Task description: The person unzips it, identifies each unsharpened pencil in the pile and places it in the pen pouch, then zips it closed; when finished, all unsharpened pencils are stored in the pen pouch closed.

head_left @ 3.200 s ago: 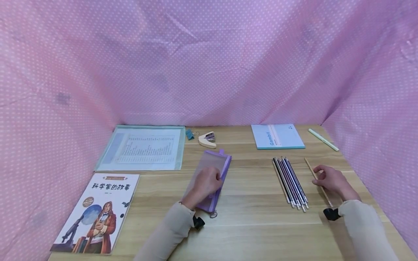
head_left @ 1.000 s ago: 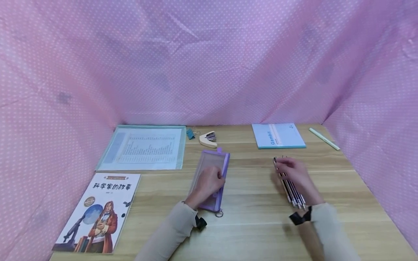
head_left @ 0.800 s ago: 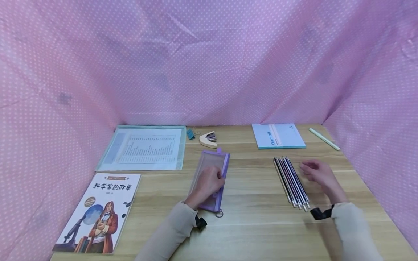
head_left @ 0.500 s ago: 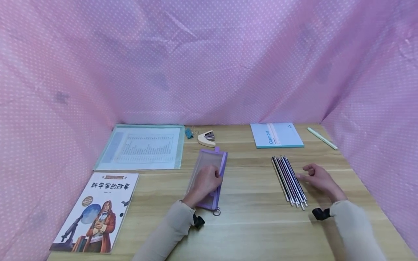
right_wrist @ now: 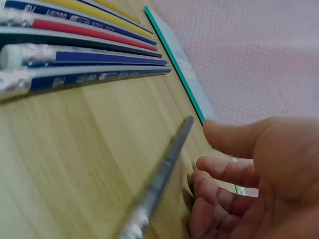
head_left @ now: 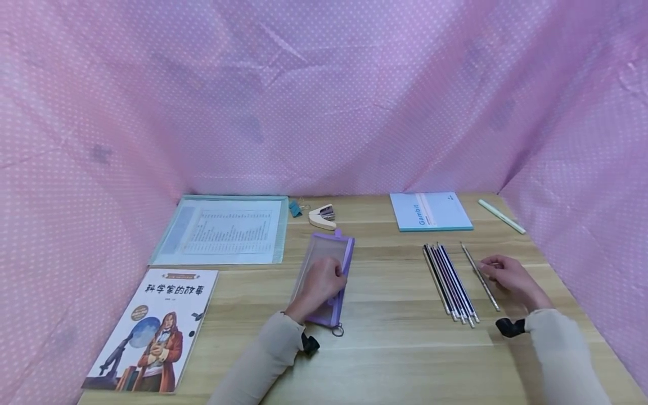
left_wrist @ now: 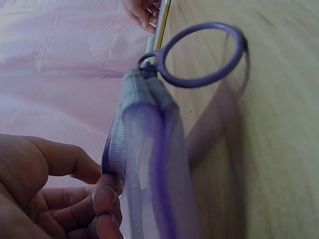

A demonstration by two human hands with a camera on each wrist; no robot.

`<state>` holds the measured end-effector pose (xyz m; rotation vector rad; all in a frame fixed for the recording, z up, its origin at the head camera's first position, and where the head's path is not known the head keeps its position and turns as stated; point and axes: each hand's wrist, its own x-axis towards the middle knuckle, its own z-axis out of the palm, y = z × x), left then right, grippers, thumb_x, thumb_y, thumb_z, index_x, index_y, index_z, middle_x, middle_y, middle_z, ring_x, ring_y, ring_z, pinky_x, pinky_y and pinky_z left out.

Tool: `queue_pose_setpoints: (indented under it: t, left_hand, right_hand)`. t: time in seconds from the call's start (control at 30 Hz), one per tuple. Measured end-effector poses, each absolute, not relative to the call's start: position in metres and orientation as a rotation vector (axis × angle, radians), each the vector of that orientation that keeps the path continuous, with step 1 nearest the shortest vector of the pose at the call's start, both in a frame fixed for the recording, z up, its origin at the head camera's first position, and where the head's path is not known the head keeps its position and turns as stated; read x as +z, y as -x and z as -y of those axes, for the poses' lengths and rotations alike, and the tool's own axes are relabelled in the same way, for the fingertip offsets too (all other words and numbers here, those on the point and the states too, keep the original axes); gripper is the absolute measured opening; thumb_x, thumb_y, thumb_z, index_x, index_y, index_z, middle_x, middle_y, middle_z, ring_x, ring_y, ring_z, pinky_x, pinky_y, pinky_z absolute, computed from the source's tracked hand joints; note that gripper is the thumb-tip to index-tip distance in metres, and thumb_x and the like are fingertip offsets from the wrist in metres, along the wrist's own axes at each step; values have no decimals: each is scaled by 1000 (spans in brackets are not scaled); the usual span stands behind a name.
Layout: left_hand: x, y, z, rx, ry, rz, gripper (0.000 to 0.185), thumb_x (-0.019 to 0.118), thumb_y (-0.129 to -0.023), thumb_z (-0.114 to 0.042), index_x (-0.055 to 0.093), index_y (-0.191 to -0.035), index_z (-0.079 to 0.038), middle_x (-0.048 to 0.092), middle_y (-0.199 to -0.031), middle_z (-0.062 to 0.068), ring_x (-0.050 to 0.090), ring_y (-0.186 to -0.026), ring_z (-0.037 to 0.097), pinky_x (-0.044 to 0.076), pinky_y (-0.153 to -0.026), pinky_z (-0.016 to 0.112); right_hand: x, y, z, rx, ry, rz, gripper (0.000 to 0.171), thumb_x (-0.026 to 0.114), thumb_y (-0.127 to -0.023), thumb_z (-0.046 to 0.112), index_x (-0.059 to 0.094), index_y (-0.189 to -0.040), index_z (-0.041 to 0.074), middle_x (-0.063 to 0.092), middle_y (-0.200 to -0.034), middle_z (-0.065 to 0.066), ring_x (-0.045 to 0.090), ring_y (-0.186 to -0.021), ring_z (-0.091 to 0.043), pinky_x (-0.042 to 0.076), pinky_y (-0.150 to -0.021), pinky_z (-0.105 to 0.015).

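Note:
A purple mesh zip pencil case (head_left: 324, 242) lies mid-table in the head view. My left hand (head_left: 320, 284) rests over it. In the left wrist view, that hand's thumb and fingers pinch the zipper edge (left_wrist: 107, 154); a ring (left_wrist: 204, 82) hangs at the case's end. Over on the right, a single grey pencil (head_left: 478, 274) lies apart from a row of several pencils (head_left: 448, 281). My right hand (head_left: 511, 280) is close beside the grey pencil. In the right wrist view its fingers are loosely bent, with a gap between them and that pencil (right_wrist: 167, 169).
A picture-covered book (head_left: 152, 332) and a clear document folder (head_left: 223, 230) lie left. Along the back are a teal binder clip (head_left: 295, 208), a cream stapler-like tool (head_left: 320, 217), a blue notebook (head_left: 430, 212) and a pale green pen (head_left: 501, 216). Pink dotted cloth (head_left: 324, 112) surrounds the table.
Earlier my right hand held a tan pencil, then reached over the row. Since half a second ago the grey pencil has come away rightward, and that hand moved right. The left hand stayed.

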<state>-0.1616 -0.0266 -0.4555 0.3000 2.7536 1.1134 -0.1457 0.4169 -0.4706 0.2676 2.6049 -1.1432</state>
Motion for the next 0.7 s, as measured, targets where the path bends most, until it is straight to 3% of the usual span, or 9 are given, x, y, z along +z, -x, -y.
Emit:
queue_pose_setpoints:
  t: [0.2, 0.43, 0.57, 0.7]
  left_hand:
    - [-455, 161, 26, 1120, -313, -2745, 30, 63, -82, -1, 50, -58, -13, 46, -52, -5, 47, -43, 8, 34, -37, 16]
    - [-456, 161, 26, 1116, -303, -2745, 28, 63, -82, -1, 51, -58, -12, 46, -52, -4, 47, -43, 8, 34, -37, 16]
    - [-456, 160, 27, 1121, -291, -2727, 27, 63, -83, -1, 54, -59, -11, 48, -53, -4, 49, -43, 9, 35, -37, 16]
    - [-455, 160, 27, 1131, -283, -2714, 28, 63, -83, -1, 52, -59, -11, 47, -52, -4, 48, -42, 8, 35, -37, 16]
  right_hand:
    - [-470, 147, -416, -1054, -280, -2646, 64, 62, -97, 38, 47, -131, -13, 62, -104, -11, 54, -85, -9, 49, -69, -21]
    - [-462, 145, -415, -950, -263, -2735, 63, 59, -99, 39, 48, -130, -15, 62, -114, -32, 64, -94, -27, 49, -71, -24]
    - [-455, 141, -407, -876, -264, -2863, 61, 57, -99, 40, 51, -128, -13, 63, -113, -35, 66, -94, -36, 51, -69, -30]
    - [-452, 142, -405, -812, -233, -2864, 61, 59, -98, 40, 52, -125, -13, 63, -114, -36, 65, -97, -44, 55, -75, -46]
